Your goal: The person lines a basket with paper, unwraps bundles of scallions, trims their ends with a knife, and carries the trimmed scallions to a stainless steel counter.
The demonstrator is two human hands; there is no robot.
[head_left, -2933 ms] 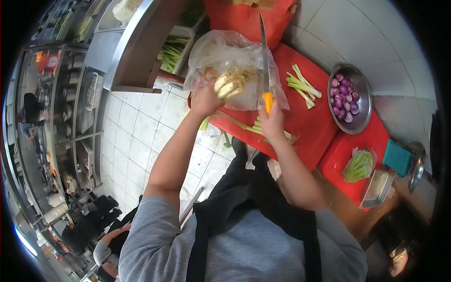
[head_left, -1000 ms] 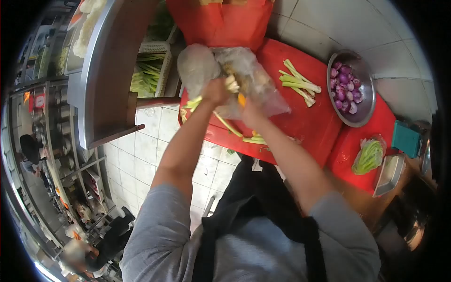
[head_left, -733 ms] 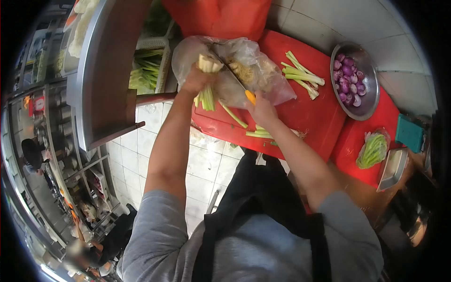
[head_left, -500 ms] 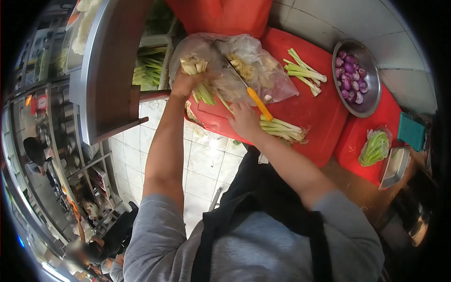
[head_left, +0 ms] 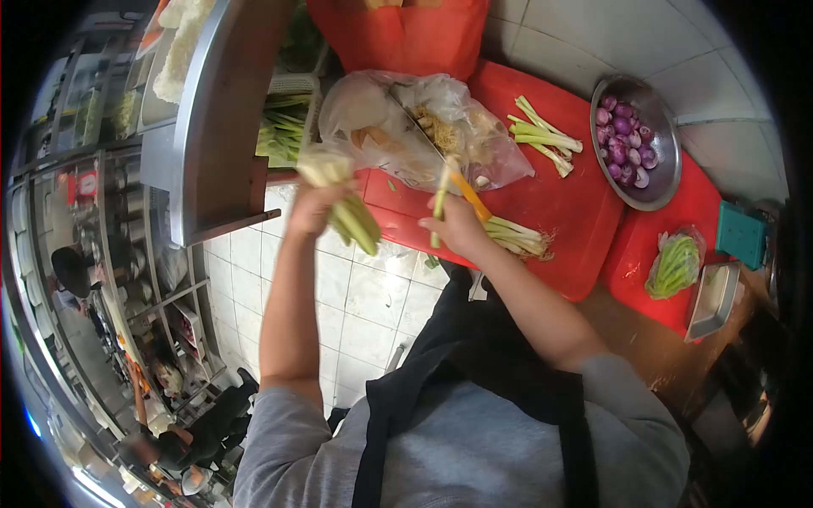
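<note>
My left hand [head_left: 312, 210] is wrapped round a thick bunch of spring onions [head_left: 356, 224], pale ends up and green ends down, slightly blurred. My right hand [head_left: 457, 224] grips a single spring onion stalk [head_left: 441, 196] held upright at the board's near edge. Just beyond it lies a knife with an orange handle [head_left: 470, 195], its blade resting over a clear plastic bag [head_left: 364, 127] that holds root trimmings [head_left: 439, 131]. Beside my right wrist, more spring onions with roots [head_left: 521, 238] lie on the red cutting board [head_left: 576, 212]. A few separate stalks [head_left: 542, 134] are farther back.
A steel bowl of peeled purple shallots [head_left: 622, 140] stands at the right, near a bagged green vegetable [head_left: 676, 264] and a metal tray [head_left: 713, 298]. To the left are a crate of greens [head_left: 284, 127] and a steel counter edge [head_left: 203, 127]. Another person [head_left: 203, 427] is at lower left.
My left hand has moved down and left with the bunch, off the plastic bag. My right hand has shifted right and raised one stalk upright, apart from the bunch.
</note>
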